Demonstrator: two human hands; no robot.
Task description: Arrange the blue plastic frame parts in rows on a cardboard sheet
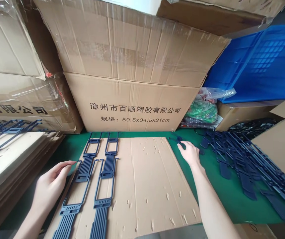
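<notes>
Two columns of dark blue plastic frames with ribbed strips lie on a flat cardboard sheet [152,186]. The left column [71,196] is beside my left hand [50,184]; its thumb and fingers are pressed together just short of a frame's upper corner, with nothing visible between them. The second column [104,186] lies a little to the right. Past the sheet's far right corner, my right hand [190,153] has its thumb and fingers closed around a small dark blue plastic piece [179,138], whose shape is partly hidden.
A heap of dark blue plastic parts [242,162] covers the right of the green table [207,192]. Stacked cardboard sheets [20,172] carry more frames at left. A large carton [132,99] stands behind, with a blue crate [256,63] and bagged items [202,111] beside it.
</notes>
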